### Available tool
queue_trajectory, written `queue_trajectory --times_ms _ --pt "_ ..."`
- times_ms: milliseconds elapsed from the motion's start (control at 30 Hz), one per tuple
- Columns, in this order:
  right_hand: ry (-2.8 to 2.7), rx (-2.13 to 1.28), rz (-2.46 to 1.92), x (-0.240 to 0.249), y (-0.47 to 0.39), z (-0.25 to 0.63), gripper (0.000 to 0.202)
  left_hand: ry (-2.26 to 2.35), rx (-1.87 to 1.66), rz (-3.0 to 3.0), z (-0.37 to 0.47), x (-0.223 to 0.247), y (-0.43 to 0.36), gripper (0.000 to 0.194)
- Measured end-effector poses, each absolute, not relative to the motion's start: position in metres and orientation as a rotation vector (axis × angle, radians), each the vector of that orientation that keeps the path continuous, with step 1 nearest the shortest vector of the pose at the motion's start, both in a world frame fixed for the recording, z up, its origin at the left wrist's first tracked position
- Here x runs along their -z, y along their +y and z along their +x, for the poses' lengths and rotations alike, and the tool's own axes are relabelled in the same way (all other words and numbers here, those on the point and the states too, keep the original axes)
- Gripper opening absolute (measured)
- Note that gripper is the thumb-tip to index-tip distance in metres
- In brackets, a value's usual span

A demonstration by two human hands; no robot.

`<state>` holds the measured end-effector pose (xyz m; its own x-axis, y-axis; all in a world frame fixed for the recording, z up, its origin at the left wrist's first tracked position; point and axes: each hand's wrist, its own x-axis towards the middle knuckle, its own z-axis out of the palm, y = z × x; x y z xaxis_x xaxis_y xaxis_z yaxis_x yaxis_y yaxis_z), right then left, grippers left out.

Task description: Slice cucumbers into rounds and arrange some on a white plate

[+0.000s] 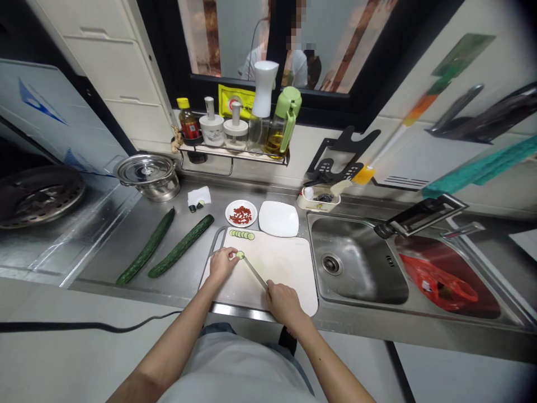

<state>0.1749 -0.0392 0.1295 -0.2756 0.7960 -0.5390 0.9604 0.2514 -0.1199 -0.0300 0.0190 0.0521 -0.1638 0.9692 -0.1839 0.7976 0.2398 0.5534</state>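
On the white cutting board (pixel 289 268), my left hand (pixel 222 263) pinches a small cucumber slice (pixel 240 255) between thumb and fingers. My right hand (pixel 284 302) is wrapped round the handle of a knife (pixel 255 272), whose tip reaches the slice. A row of overlapping cucumber slices (pixel 242 235) lies along the board's far left edge. Two whole cucumbers (pixel 182 246) rest on the steel counter left of the board. Behind it stand a white plate of chopped red pieces (pixel 241 222) and a white squarish plate (pixel 278 218).
Cucumber ends (pixel 197 207) lie by a white paper (pixel 199 196). A lidded steel pot (pixel 151 176) stands back left. To the right is a double sink (pixel 356 246) with a red plastic bag (pixel 440 285). A rack (pixel 235 152) of bottles and jars hangs behind the counter.
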Motion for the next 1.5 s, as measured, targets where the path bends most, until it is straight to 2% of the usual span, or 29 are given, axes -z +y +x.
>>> queue_trajectory --times_ms 700,1500 --pt "2.170 0.546 1.510 -0.148 -0.026 0.176 0.032 1.965 -0.494 1.591 -0.036 -0.043 0.023 0.020" --pt "2.154 0.599 1.477 -0.144 -0.015 0.168 0.033 1.968 -0.526 1.528 -0.036 -0.037 0.024 0.022"
